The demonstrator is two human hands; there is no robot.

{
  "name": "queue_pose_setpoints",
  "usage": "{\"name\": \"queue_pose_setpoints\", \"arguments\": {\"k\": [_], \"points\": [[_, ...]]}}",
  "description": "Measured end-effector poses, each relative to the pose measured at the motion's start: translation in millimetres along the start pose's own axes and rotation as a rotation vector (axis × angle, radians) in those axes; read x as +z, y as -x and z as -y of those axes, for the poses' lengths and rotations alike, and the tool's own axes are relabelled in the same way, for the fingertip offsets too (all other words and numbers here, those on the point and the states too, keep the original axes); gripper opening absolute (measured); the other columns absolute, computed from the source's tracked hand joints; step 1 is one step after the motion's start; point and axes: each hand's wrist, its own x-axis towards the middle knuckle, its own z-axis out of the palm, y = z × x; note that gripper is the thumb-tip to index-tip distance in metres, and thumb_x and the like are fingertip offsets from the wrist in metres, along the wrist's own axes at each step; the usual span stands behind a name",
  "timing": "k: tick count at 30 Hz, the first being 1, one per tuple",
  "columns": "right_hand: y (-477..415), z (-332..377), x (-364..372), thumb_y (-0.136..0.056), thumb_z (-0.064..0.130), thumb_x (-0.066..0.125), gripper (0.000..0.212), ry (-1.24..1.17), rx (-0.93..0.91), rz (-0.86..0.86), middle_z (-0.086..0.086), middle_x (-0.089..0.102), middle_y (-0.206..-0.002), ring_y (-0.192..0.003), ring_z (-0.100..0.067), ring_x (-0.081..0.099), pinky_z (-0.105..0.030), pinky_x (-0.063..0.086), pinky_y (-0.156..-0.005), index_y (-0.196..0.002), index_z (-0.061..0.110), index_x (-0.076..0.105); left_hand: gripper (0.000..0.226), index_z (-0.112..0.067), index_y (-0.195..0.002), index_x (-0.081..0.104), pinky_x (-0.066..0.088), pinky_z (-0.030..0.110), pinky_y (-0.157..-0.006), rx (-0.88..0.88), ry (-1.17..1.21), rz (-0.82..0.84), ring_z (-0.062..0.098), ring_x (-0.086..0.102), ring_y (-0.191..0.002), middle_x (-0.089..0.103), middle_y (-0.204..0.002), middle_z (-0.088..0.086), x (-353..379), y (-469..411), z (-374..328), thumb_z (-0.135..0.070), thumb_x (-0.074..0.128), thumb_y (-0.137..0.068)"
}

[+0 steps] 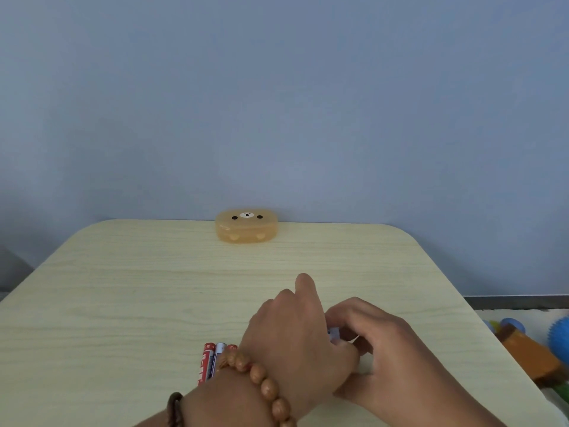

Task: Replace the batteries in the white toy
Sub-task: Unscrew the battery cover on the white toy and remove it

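Both hands are together over the near centre of the pale wood-grain table with rounded corners [129, 288].

Left hand [295, 331]: back of hand faces the camera, fingers curled down, one finger sticking up toward the far edge. It covers whatever sits under it. A string of round tan wooden beads [264, 380] wraps the wrist, and a darker brown bead band [175, 408] sits further up the forearm.

Right hand [378, 343]: comes in from the right, fingers curled inward toward the left hand, thumb side touching it.

White toy [334, 334]: only a small pale sliver shows in the gap between the two hands, resting at or just above the tabletop. Shape and orientation are hidden. The right fingers close around that sliver, so the right hand is grasping it. For the left hand I cannot tell whether it clamps the toy or just rests on it, since the palm side is out of sight.

Batteries [211, 362]: a small cluster of cylindrical cells with red and silver-blue wrappers lies on the table just left of the left wrist, long axes pointing roughly away from the camera, side by side and touching. The wrist partly covers the rightmost one.

Translucent orange oval plastic box with a bear face on its lid [246, 226]: at the far table edge, against the blue-grey wall [277, 103], lid shut, well apart from the hands.

Off the table's right edge: an orange-brown block [529, 352] and a blue spiky ball [560, 337], partly cut off.
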Motion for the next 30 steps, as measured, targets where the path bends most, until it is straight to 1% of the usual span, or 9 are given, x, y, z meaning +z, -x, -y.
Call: {"name": "queue_pose_setpoints", "arguments": {"k": [4,8,12,14,18,21,24,27,30], "points": [[0,3,1,-0.066,0.014,0.083,0.042,0.007,-0.005,-0.004,0.014,0.066,-0.1,-0.087,-0.009,0.066,-0.01,0.048,-0.068,-0.091,0.044,0.068,0.033,-0.021,-0.089,0.034,0.045,0.033,-0.065,-0.038,-0.007,0.007,0.022,0.059,-0.08,0.055,-0.086,-0.001,0,0,-4,-0.044,0.055,-0.075],[-1,6,3,-0.069,0.012,0.085,0.04,-0.013,-0.016,-0.01,0.014,0.067,-0.1,-0.086,-0.006,0.067,-0.006,0.047,-0.066,-0.095,0.039,0.073,0.03,-0.02,-0.094,0.031,0.052,0.042,-0.079,-0.016,0.003,0.013,0.025,0.059,-0.085,0.055,-0.09,0.001,-1,1,-3,-0.038,0.051,-0.08],[-1,5,4,-0.068,0.009,0.085,0.041,-0.053,-0.01,-0.016,0.014,0.07,-0.099,-0.087,-0.005,0.07,-0.005,0.048,-0.066,-0.093,0.039,0.074,0.027,-0.021,-0.098,0.029,0.051,0.042,-0.078,0.03,0.036,-0.012,0.025,0.06,-0.084,0.057,-0.089,0.001,-3,3,0,-0.034,0.047,-0.082],[-1,4,5,-0.067,0.013,0.084,0.039,-0.05,-0.012,-0.026,0.013,0.07,-0.1,-0.089,-0.006,0.071,-0.009,0.051,-0.066,-0.093,0.04,0.074,0.024,-0.022,-0.096,0.031,0.049,0.04,-0.075,0.052,0.065,-0.024,0.024,0.059,-0.082,0.057,-0.087,0.0,-3,3,3,-0.033,0.047,-0.083],[0,0,4,-0.064,0.024,0.076,0.036,-0.029,-0.018,-0.027,0.011,0.069,-0.101,-0.089,-0.011,0.069,-0.028,0.058,-0.066,-0.098,0.036,0.075,0.021,-0.026,-0.092,0.034,0.044,0.031,-0.074,0.133,0.115,0.002,0.015,0.052,-0.087,0.051,-0.092,-0.01,-5,7,13,-0.04,0.049,-0.088],[1,-5,4,-0.062,0.029,0.074,0.037,-0.032,-0.027,-0.028,0.01,0.067,-0.103,-0.089,-0.013,0.068,-0.034,0.059,-0.064,-0.099,0.038,0.075,0.036,-0.033,-0.1,0.031,0.037,0.02,-0.07,0.204,0.132,0.143,0.004,0.048,-0.09,0.045,-0.099,-0.018,-10,11,26,-0.055,0.055,-0.085],[1,-9,4,-0.062,0.031,0.077,0.04,-0.049,-0.019,-0.026,0.01,0.066,-0.107,-0.09,-0.014,0.069,-0.034,0.06,-0.065,-0.101,0.039,0.076,0.039,-0.035,-0.108,0.033,0.037,0.015,-0.067,0.227,0.161,0.25,-0.001,0.049,-0.088,0.045,-0.104,-0.019,-15,7,39,-0.052,0.059,-0.086],[2,-13,5,-0.061,0.029,0.08,0.043,-0.031,-0.01,-0.026,0.012,0.066,-0.109,-0.094,-0.011,0.068,-0.034,0.061,-0.067,-0.103,0.038,0.075,0.039,-0.037,-0.109,0.037,0.039,0.014,-0.068,0.257,0.169,0.205,-0.006,0.048,-0.092,0.044,-0.109,-0.022,-16,5,44,-0.057,0.06,-0.084],[3,-16,6,-0.061,0.032,0.088,0.045,-0.045,0.009,-0.03,0.013,0.066,-0.11,-0.093,-0.012,0.069,-0.035,0.061,-0.067,-0.104,0.038,0.074,0.046,-0.043,-0.105,0.04,0.042,0.013,-0.076,0.258,0.187,0.033,-0.008,0.045,-0.102,0.042,-0.113,-0.027,-22,6,42,-0.071,0.057,-0.073]]}}
